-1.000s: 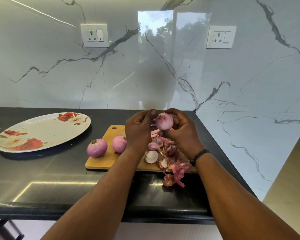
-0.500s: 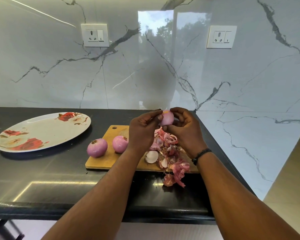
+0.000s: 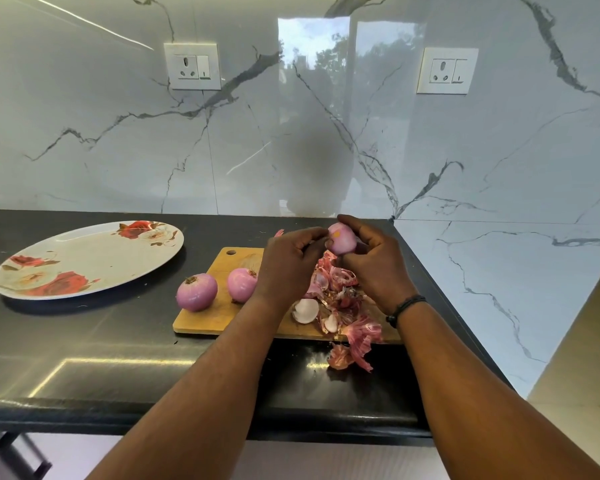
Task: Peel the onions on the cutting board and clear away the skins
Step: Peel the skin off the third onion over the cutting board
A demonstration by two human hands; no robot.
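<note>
I held 1 onion (image 3: 341,240) above the far part of the cutting board (image 3: 219,315), raised clear of it. My right hand (image 3: 374,268) gripped it, fingers curled over its top and thumb below. The onion looked smooth and pale pink, with a small yellowish mark on its left face. My left hand (image 3: 288,263) had its fingers curled toward the onion's left side; I could not tell whether they pinched a skin. 2 peeled onions (image 3: 197,292) (image 3: 242,284) sat at the board's left end, glossy pink, each with a brown root stub. Loose skins (image 3: 340,299) lay heaped on the board's right part, some spilling onto the black counter (image 3: 84,358). A floral plate (image 3: 87,259) rested to the left.
</note>
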